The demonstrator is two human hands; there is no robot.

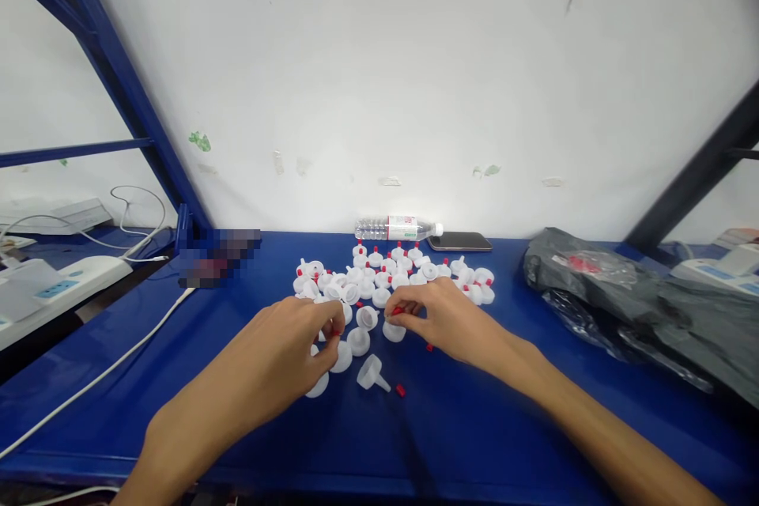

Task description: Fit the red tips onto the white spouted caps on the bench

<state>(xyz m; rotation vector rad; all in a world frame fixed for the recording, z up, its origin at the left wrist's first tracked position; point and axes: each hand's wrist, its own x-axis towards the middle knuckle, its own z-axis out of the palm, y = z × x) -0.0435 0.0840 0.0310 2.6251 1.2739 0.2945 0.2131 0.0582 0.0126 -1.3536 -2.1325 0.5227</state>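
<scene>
My left hand is closed in a pinch, with a bit of red cap showing at its fingertips above a white spout lid. Thumb and fingers of my right hand pinch a small red cap right over another white spout lid. Whether the red caps sit on the spouts is hidden by the fingers. Between the hands, a spout lid stands upright, and a translucent one lies tipped over beside a loose red cap.
Several white lids, many with red tips, cover the blue table behind my hands. A clear bottle lies by the wall next to a phone. A dark plastic bag is at right; a white cable runs at left.
</scene>
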